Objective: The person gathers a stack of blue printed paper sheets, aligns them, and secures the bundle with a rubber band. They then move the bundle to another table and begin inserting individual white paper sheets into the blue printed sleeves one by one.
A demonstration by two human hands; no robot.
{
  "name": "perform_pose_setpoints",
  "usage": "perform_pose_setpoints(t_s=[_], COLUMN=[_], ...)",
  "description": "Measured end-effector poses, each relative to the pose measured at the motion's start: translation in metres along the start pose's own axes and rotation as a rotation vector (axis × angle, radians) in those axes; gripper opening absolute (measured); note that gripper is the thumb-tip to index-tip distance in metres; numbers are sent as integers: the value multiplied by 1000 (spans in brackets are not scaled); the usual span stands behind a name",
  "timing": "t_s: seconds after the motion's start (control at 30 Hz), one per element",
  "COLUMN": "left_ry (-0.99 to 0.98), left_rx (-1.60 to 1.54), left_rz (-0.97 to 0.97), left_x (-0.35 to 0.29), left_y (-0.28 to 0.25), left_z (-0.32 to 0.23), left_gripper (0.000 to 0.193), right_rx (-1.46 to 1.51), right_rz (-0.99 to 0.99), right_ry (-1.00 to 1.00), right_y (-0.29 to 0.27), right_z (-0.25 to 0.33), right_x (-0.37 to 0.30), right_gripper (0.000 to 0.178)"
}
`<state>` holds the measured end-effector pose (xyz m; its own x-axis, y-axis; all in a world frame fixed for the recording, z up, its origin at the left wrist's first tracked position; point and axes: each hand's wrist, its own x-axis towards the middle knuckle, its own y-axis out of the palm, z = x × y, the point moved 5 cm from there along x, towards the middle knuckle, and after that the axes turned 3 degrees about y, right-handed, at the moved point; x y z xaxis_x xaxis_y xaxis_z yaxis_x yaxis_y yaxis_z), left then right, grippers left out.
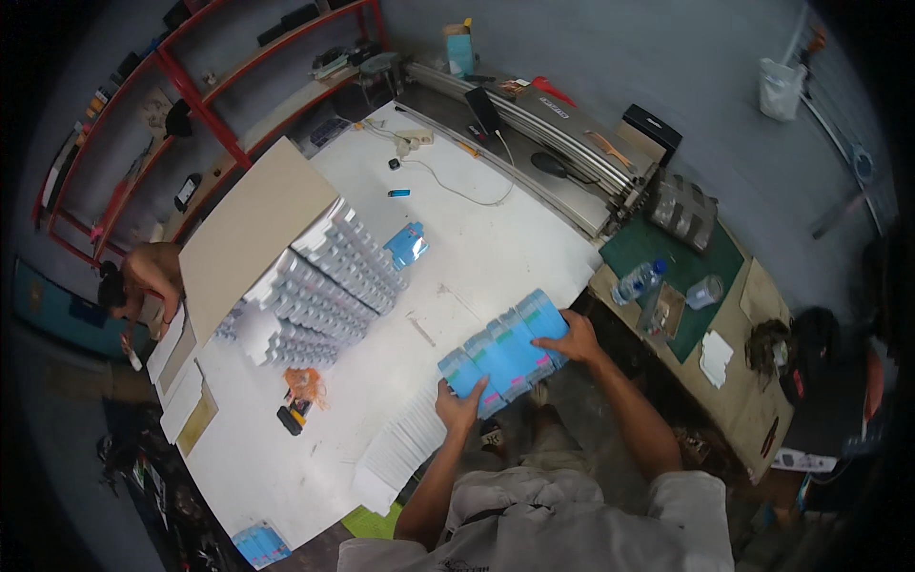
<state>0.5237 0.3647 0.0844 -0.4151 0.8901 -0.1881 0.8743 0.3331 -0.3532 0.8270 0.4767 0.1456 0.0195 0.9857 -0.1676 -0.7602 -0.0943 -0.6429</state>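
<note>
In front of my body, over the table's near right edge, I hold a blue printed card sheet point(515, 351) with notched edges and small pink marks. It looks like several joined panels; whether it is one sheet or a thin stack I cannot tell. My left hand point(459, 406) grips its near left end, thumb on top. At the right end, my right hand point(570, 339) grips it the same way, with the fingers hidden underneath. Beside my left forearm, a fanned row of white sheets point(400, 450) lies along the table edge.
Tall stacks of pale notched sheets point(348, 257) stand on the white table point(486, 257) under a cardboard sheet point(253, 224). Another blue sheet point(261, 546) lies at the near corner. A long metal machine point(543, 119) lines the back. Bottles stand on the right bench; a person bends at far left.
</note>
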Motion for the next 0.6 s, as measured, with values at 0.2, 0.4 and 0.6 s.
perform_pose_setpoints(t_s=[0.2, 0.4, 0.6], left_ry=[-101, -156, -108], left_rx=[90, 87, 468], left_rz=[-142, -185, -160], left_x=[151, 249, 268], left_y=[123, 203, 225], left_z=[-27, -15, -14], left_gripper=[87, 94, 110], right_rx=[-28, -79, -509], right_rz=[161, 323, 359], right_ry=[-1, -70, -12], right_y=[-1, 14, 42], right_z=[-40, -50, -106], right_x=[226, 371, 407], right_gripper=[78, 77, 116])
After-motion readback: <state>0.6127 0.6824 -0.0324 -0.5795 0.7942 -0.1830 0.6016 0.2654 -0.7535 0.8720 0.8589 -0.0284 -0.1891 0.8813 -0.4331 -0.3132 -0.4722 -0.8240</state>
